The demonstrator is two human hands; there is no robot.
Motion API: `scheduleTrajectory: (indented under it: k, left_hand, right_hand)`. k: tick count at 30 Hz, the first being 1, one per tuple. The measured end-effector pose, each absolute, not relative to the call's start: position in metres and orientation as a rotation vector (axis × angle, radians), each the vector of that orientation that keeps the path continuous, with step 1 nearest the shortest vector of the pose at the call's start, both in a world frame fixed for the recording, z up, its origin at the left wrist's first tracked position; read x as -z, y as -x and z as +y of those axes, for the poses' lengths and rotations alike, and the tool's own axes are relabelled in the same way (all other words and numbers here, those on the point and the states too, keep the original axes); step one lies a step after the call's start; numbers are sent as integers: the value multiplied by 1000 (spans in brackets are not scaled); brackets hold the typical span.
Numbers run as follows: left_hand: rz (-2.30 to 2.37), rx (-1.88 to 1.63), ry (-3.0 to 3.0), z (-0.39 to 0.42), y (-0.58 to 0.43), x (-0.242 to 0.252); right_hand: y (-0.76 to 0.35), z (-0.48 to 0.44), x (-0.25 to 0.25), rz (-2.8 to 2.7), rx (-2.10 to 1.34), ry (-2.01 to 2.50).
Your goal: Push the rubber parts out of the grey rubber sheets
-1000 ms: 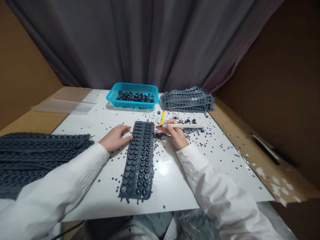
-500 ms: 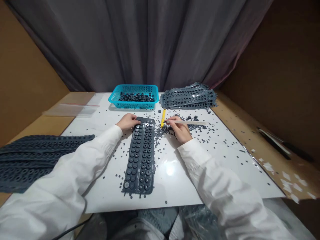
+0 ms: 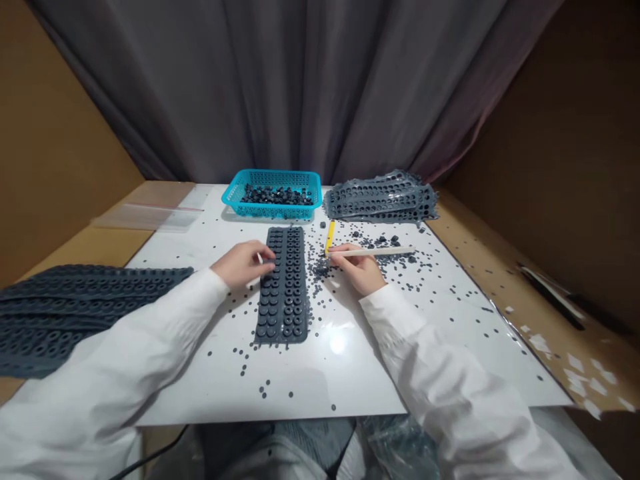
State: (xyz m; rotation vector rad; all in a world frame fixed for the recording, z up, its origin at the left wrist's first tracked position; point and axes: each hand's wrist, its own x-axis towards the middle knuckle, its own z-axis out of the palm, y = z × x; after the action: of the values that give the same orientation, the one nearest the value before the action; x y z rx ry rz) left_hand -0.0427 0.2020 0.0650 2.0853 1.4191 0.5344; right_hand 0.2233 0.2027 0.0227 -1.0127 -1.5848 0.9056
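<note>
A dark grey moulded rubber sheet [image 3: 283, 287], set with rows of round ring-like pieces, lies lengthwise on the white tabletop. My left hand [image 3: 244, 264] is at its left edge, thumb and forefinger apart; whether the fingertips touch the sheet I cannot tell. To the right of the sheet, my right hand [image 3: 359, 269] is closed around a thin white pen-like tool [image 3: 393, 251], its tip pointing left. Just beyond those fingers lies a yellow strip-like tool [image 3: 331, 235]. Small dark discs [image 3: 320, 270] are scattered between the sheet and my right hand.
At the back stands a blue basket [image 3: 313, 208] holding many small dark pieces. Punched-out grey sheets [image 3: 383, 197] are piled beside it. More ringed sheets [image 3: 95, 300] lie at left, near clear plastic bags [image 3: 150, 217]. A dark knife-like tool [image 3: 553, 297] and white scraps lie right.
The rubber sheet has shifted away from me. My left hand has left its far left corner, come nearer along the left edge and opened. My right hand keeps the white tool, nearly in place.
</note>
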Motion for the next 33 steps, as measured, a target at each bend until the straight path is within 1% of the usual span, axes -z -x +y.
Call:
scheduleTrajectory:
  k: [2,4,6,9,12,22,29,31,33]
  left_hand:
    - [1243,-425,-2173,161,46,-71]
    - [1027,-318,-2382,125,51,-69]
    - [1002,-294,-2577,100,58,-58]
    - [1029,-381,-2705,88,68,-39]
    - [991,-404,-2720,89,71,-29]
    - [964,-337,-2790,90,68,-27]
    - [969,-310,-2766,89,68,-27]
    - [966,-331,-2740,89,68,-28]
    - [970,-349,-2719,90,67,-28]
  right_hand:
    - [-210,184,-28,-1769,-789,935]
    - [-193,162,-31,-1963,-738,714]
    - [-178,143,-28,-2157,-691,495]
    - [-165,129,-20,-2371,-572,317]
    - [-166,129,-14,-2412,-540,285]
    - [-171,130,-15,-2490,-465,261]
    - [-170,132,-14,-2580,-87,203]
    - [-171,131,-13,-2566,-96,197]
    - [-171,131,-14,-2535,-207,240]
